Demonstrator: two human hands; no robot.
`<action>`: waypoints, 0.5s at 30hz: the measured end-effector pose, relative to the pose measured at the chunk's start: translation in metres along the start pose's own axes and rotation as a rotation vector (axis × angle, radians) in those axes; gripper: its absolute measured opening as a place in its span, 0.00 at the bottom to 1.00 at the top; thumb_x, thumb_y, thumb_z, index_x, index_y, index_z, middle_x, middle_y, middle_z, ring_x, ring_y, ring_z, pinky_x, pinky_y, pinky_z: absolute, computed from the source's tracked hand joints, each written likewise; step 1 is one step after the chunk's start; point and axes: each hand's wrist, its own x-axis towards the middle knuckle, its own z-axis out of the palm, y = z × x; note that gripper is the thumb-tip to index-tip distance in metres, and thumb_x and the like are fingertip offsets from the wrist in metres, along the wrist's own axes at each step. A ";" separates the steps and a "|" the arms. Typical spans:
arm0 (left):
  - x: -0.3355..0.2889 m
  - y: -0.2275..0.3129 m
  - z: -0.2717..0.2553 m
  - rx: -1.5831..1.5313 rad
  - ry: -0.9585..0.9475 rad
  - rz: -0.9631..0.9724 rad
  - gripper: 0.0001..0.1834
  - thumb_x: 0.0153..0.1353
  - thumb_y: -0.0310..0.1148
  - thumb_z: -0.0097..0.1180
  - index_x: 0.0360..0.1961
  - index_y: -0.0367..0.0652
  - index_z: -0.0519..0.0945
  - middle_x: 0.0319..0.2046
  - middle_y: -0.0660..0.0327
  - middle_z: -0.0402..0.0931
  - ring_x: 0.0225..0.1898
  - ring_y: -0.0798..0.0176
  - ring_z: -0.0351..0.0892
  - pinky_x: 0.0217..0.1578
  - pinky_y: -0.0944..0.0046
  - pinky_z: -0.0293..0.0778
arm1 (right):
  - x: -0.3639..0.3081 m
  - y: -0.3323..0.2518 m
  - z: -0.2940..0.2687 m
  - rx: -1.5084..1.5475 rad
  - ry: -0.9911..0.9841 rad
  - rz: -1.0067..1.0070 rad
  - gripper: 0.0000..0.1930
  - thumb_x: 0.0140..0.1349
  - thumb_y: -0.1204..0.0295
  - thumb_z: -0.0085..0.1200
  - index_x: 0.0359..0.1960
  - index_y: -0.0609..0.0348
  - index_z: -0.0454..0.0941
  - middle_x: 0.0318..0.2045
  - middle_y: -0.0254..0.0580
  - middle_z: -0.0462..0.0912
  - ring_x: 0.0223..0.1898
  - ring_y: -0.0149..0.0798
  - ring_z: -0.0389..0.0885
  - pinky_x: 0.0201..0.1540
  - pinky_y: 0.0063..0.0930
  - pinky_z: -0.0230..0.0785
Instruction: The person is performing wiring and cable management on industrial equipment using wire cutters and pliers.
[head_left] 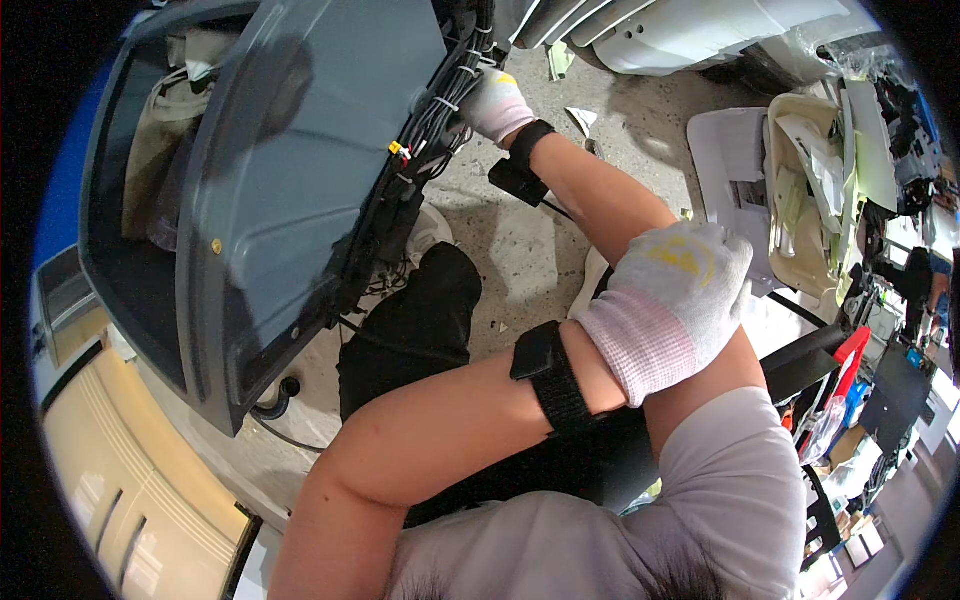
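A large dark grey moulded panel (310,140) with a deep opening stands tilted at the left. Along its right edge runs a bundle of black wires (440,115), with pale ties and a small yellow connector (399,150). My right hand (497,104), in a white knitted glove, reaches to the upper part of this bundle; its fingers are hidden behind the wires. Gloved too, my left hand (672,300) crosses over my right arm near the elbow. Its fingers are curled closed, and what they may hold is out of sight. Black straps circle both wrists.
Pale curved panels (690,35) lie at the top right. On the right stands a beige bin (790,110) of scraps beside a white panel. Cream panels (130,470) fill the lower left. Scraps lie on the speckled floor (540,240) near my legs.
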 end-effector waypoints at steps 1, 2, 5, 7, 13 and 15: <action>0.001 -0.001 -0.001 -0.019 -0.002 0.004 0.10 0.58 0.36 0.48 0.36 0.40 0.71 0.30 0.50 0.74 0.31 0.46 0.76 0.31 0.52 0.72 | -0.012 -0.019 -0.015 0.259 0.099 0.127 0.16 0.45 0.67 0.61 0.38 0.56 0.78 0.31 0.47 0.81 0.36 0.48 0.80 0.39 0.33 0.72; 0.000 -0.001 -0.001 -0.038 -0.003 0.007 0.10 0.58 0.36 0.48 0.37 0.41 0.71 0.30 0.50 0.74 0.31 0.47 0.76 0.31 0.52 0.72 | -0.011 -0.017 -0.012 0.253 0.158 0.135 0.17 0.46 0.67 0.60 0.39 0.58 0.77 0.30 0.47 0.82 0.35 0.46 0.81 0.38 0.32 0.72; 0.004 0.004 0.002 -0.027 -0.091 0.001 0.11 0.58 0.37 0.48 0.37 0.42 0.71 0.31 0.51 0.74 0.32 0.47 0.76 0.31 0.52 0.72 | -0.010 -0.001 -0.008 0.295 0.279 0.172 0.17 0.48 0.68 0.59 0.40 0.62 0.75 0.29 0.46 0.82 0.33 0.41 0.82 0.37 0.31 0.72; 0.001 0.001 0.002 -0.020 -0.073 0.011 0.11 0.58 0.37 0.48 0.37 0.41 0.71 0.31 0.52 0.74 0.32 0.48 0.76 0.31 0.52 0.73 | -0.012 -0.009 -0.005 0.363 0.321 0.197 0.18 0.48 0.68 0.59 0.40 0.63 0.75 0.29 0.46 0.82 0.32 0.39 0.82 0.36 0.29 0.72; 0.002 0.001 0.004 0.009 -0.085 0.018 0.11 0.59 0.37 0.47 0.38 0.41 0.71 0.32 0.52 0.75 0.34 0.48 0.76 0.33 0.53 0.73 | -0.016 -0.007 0.008 0.575 0.485 0.552 0.18 0.46 0.65 0.59 0.36 0.63 0.73 0.29 0.52 0.80 0.32 0.47 0.80 0.38 0.33 0.72; 0.003 0.002 0.007 0.007 -0.085 0.024 0.12 0.59 0.37 0.47 0.38 0.41 0.71 0.33 0.52 0.75 0.35 0.49 0.76 0.33 0.54 0.73 | -0.012 0.003 0.011 0.625 0.496 0.560 0.19 0.46 0.64 0.59 0.36 0.63 0.73 0.29 0.52 0.80 0.31 0.47 0.80 0.37 0.34 0.71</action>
